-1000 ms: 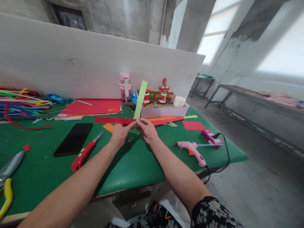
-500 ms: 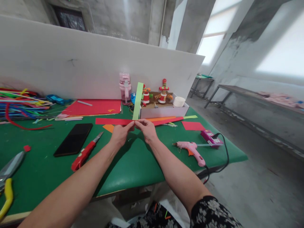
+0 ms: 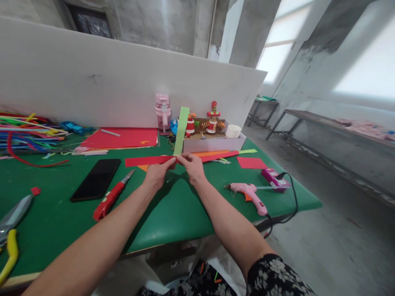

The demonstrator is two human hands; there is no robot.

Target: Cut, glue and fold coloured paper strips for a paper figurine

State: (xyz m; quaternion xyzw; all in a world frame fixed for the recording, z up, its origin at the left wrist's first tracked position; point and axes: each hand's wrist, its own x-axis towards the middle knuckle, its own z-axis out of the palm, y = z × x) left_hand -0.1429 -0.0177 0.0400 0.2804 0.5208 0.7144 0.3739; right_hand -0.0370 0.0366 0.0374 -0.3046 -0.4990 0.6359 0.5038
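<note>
A red paper strip (image 3: 145, 161) reaches out to the left from the fingers of my left hand (image 3: 156, 172). My right hand (image 3: 191, 166) pinches beside it, the fingertips of both hands nearly touching. From this meeting point a light green strip (image 3: 181, 130) stands upright, leaning slightly right. Both hands are closed on the joined ends; which fingers grip which strip is partly hidden. Beyond my right hand, more red strip (image 3: 220, 156) and an orange strip lie on the green table (image 3: 182, 218). An orange piece (image 3: 142, 167) shows under the red strip.
A pink glue gun (image 3: 251, 195) and purple power block (image 3: 274, 179) lie right. Left are a red-handled knife (image 3: 109, 201), black phone (image 3: 96, 180), yellow-handled shears (image 3: 12, 246) and pipe cleaners (image 3: 31, 139). Behind stand a box (image 3: 212, 144) with figures and a pink bottle (image 3: 163, 114).
The green strip's top has shifted slightly right, and the red strip's left end has risen and tilted a little, covering more of the orange piece. Both hands keep their pinch.
</note>
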